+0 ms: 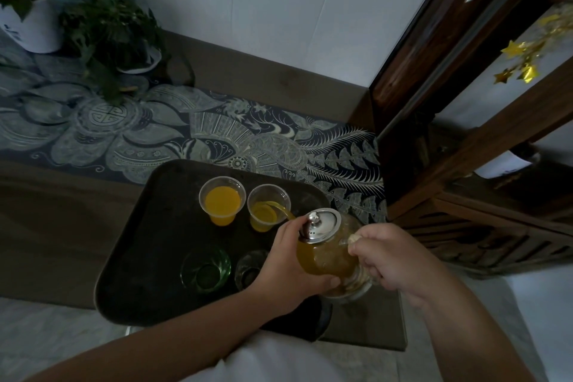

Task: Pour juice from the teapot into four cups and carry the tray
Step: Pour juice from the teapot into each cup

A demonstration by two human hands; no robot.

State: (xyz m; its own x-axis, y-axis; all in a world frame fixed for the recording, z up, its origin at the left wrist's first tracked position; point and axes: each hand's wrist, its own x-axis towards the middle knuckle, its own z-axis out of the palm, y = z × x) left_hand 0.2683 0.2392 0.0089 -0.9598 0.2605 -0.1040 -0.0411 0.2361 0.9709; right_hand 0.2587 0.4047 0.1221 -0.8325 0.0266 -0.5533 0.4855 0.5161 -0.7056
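A glass teapot (pixel 328 254) with a metal lid, holding orange juice, is tilted left over a dark tray (pixel 148 245). My right hand (pixel 390 254) grips its handle. My left hand (pixel 288 260) cups the pot's left side, thumb under the belly and a finger by the lid. A stream of juice runs from the spout into the right clear plastic cup (pixel 268 206), which is partly filled. The left plastic cup (pixel 222 200) holds more juice. A green glass (pixel 206 268) and a clear glass (pixel 249 267) stand in front, with no juice visible in them.
The tray sits on a low table with a patterned dark runner (pixel 186 130). Two potted plants (pixel 108 31) stand at the back left. A dark wooden cabinet (pixel 465 133) rises close on the right. Pale floor lies below.
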